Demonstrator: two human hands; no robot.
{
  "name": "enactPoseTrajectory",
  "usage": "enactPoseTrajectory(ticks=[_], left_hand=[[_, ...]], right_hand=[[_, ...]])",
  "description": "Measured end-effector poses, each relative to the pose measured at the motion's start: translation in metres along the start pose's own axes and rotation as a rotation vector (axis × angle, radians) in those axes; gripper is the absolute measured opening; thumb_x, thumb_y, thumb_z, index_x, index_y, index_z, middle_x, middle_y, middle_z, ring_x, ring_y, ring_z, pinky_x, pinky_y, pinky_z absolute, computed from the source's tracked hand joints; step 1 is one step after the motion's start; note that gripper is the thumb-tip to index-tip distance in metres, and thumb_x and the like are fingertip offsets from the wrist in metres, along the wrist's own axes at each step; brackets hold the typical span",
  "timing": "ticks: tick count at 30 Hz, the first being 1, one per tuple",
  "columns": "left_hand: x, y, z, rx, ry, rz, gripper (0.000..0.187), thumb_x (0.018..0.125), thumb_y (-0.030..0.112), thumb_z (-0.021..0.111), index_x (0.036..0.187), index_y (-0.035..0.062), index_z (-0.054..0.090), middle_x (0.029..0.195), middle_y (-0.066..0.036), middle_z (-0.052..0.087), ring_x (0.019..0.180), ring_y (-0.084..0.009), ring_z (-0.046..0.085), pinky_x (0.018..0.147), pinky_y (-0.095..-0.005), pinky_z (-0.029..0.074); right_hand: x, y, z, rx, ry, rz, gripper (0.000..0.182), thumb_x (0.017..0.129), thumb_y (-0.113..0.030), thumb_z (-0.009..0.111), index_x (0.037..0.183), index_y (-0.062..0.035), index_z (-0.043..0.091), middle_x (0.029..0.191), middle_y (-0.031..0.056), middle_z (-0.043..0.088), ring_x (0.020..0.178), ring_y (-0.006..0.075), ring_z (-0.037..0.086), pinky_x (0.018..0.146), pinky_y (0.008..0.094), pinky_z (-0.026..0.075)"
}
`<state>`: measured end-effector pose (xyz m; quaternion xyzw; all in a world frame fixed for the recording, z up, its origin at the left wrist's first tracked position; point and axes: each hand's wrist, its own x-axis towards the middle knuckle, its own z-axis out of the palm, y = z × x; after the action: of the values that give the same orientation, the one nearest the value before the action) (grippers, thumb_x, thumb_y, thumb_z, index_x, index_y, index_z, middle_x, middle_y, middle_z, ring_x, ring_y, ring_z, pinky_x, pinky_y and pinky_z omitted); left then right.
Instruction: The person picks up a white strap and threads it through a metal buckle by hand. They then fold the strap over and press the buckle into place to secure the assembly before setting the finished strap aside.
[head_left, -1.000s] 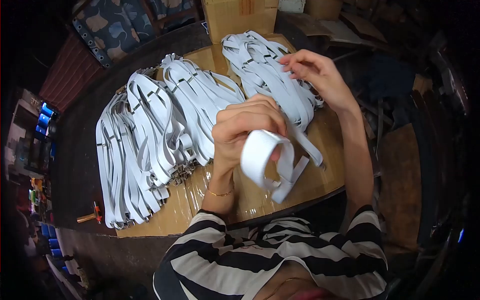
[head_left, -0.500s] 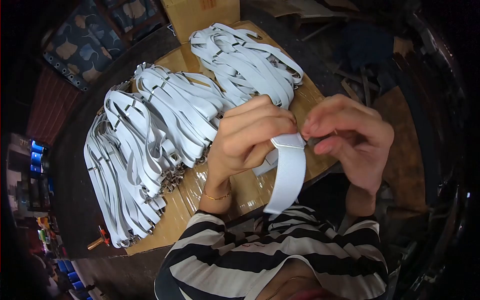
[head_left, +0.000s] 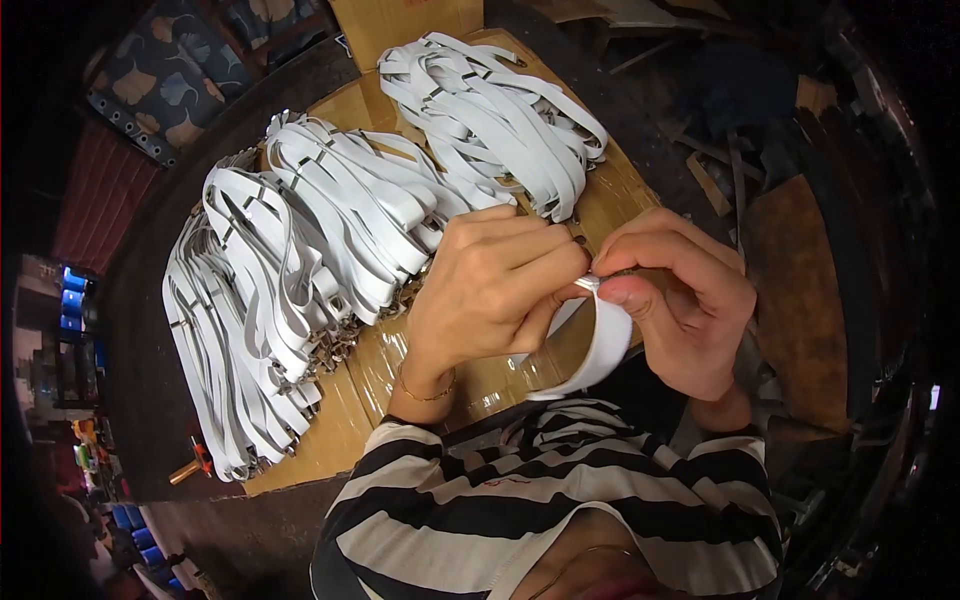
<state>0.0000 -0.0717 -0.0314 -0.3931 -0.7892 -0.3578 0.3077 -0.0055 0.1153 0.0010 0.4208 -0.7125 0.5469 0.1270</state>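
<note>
A white strap (head_left: 606, 345) hangs in a curved loop beneath my two hands, above the near edge of the cardboard. My left hand (head_left: 505, 280) is closed, pinching the strap close to its folded end. Thumb and fingertips of my right hand (head_left: 680, 295) press together on that same end, touching the left fingers. A small dark piece shows at the right fingertips, too covered to name. Beyond my hands, bundles of white straps (head_left: 490, 115) with small metal fittings lie on the cardboard, and more bundles (head_left: 265, 270) are spread along the left.
Flattened cardboard (head_left: 380, 385) covers the dark table. A cardboard box (head_left: 410, 30) stands at the back. A tool with a wooden handle (head_left: 185, 472) lies at the left edge. Patterned fabric (head_left: 175, 75) is at the upper left, a brown board (head_left: 795, 300) at right.
My right hand has come left and its fingers have closed on the strap's end. The strap has turned and now curves to the right. The view has shifted slightly.
</note>
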Motion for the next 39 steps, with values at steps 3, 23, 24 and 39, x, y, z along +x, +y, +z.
enactPoseTrajectory(ticks=[3,23,24,39], left_hand=[[0.000,-0.001,0.001,0.076,-0.040,-0.019,0.021,0.064,0.012,0.070,0.071,0.0065,0.050,0.063,-0.005,0.044,0.057,-0.0235,0.049,0.051,-0.0333,0.036],[-0.003,-0.024,0.010,-0.471,-0.112,0.134,0.026,0.079,0.023,0.067,0.069,0.0020,0.055,0.059,-0.008,0.045,0.056,-0.0271,0.046,0.071,-0.0381,0.041],[-0.002,-0.024,0.010,-0.470,-0.112,0.134,0.026,0.079,0.023,0.067,0.069,0.0020,0.055,0.059,-0.008,0.045,0.056,-0.0271,0.046,0.071,-0.0381,0.041],[-0.006,-0.030,0.009,-0.588,-0.046,0.137,0.029,0.079,0.024,0.068,0.067,0.0024,0.053,0.056,-0.007,0.043,0.053,-0.0282,0.046,0.069,-0.0383,0.039]], right_hand=[[0.001,0.007,0.000,0.101,0.002,0.062,0.010,0.078,0.003,0.070,0.087,0.0050,0.065,0.083,0.0106,0.063,0.070,0.0138,0.061,0.061,0.0240,0.047],[0.018,0.019,-0.019,0.167,-0.312,-0.137,0.008,0.078,-0.004,0.070,0.082,0.0016,0.066,0.088,0.0157,0.060,0.066,0.0149,0.059,0.057,0.0231,0.045],[0.019,0.019,-0.018,0.127,-0.293,-0.133,0.010,0.079,-0.007,0.070,0.083,0.0017,0.066,0.091,0.0170,0.059,0.067,0.0148,0.059,0.058,0.0230,0.045],[0.016,0.020,-0.005,0.234,-0.287,-0.132,0.013,0.080,-0.010,0.071,0.083,0.0017,0.067,0.094,0.0200,0.059,0.069,0.0151,0.060,0.064,0.0269,0.050]])
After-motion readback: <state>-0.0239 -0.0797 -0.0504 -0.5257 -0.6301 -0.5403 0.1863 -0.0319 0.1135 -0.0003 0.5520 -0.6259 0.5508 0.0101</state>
